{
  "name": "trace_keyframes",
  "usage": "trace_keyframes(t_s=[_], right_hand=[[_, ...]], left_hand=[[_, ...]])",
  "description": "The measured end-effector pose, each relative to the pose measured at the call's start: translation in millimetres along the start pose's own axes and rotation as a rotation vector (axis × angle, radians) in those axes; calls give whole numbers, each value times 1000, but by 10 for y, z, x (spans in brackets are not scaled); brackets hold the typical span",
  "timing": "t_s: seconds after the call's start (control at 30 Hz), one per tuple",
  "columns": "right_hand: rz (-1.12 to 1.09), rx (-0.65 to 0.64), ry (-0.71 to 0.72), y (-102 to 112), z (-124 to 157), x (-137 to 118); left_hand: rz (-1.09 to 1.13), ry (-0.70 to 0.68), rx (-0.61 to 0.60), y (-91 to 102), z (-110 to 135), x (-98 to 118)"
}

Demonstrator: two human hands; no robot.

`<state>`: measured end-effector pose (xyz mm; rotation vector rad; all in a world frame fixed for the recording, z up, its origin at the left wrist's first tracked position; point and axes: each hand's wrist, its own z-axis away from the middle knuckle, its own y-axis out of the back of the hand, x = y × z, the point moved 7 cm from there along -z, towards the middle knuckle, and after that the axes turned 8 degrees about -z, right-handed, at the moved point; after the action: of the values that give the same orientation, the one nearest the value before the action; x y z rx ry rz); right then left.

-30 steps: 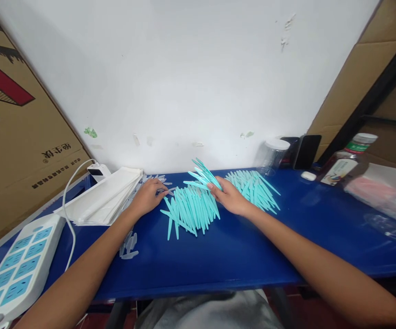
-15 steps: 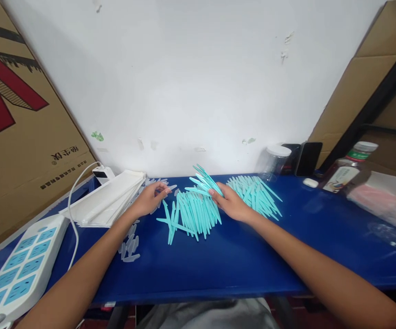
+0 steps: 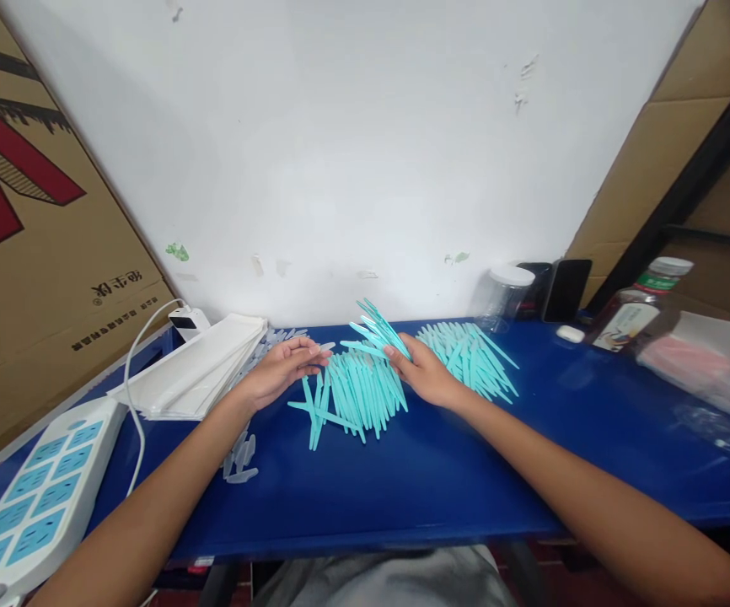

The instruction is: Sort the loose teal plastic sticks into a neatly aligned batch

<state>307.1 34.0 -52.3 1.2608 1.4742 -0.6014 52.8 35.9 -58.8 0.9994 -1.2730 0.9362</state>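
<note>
Heap of teal sticks (image 3: 356,392), spread at the middle of the blue table (image 3: 403,480). Just left of the heap, left hand (image 3: 280,373), palm turned inward, fingers loosely stretched toward a clear cap (image 3: 325,346) at their tips; cannot tell whether pinched or merely touched. At the heap's right edge, right hand (image 3: 426,373), closed around a bundle of teal sticks (image 3: 374,327), fanning up and leftward over the heap's far side. Right of the heap, behind that hand, second teal pile (image 3: 474,354). Further right of the heap, toward the wall: clear jar (image 3: 504,295), dark phone (image 3: 566,289) propped upright, white earbud case (image 3: 570,334), bottle (image 3: 636,308), plastic bag (image 3: 712,358). Left of the heap: stack of white sleeves (image 3: 197,367), loose clear caps (image 3: 242,455), white charger (image 3: 186,319), power strip (image 3: 36,497), cardboard box (image 3: 36,253).
</note>
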Motion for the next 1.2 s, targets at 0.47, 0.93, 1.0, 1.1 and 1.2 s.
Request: trace_keyframes(t_s=[0.47,0.93,1.0,1.1,1.2], right_hand=[[5,-14,-3,-21,30,-75],[16,-3,-1,-9,21,-71],[11,-3,2,-10,22,-70],[9,-5,1,-12,21,-64],[20,-3,-5,-12,17,-52]], left_hand=[[-29,-35,36,-2,-7,-52],[-471,-280,146,-204,76,197],[-424,-266,115,-224,79,197],[-372,-251,77,-224,69,193],[-381,-225,67,-203,37,150]])
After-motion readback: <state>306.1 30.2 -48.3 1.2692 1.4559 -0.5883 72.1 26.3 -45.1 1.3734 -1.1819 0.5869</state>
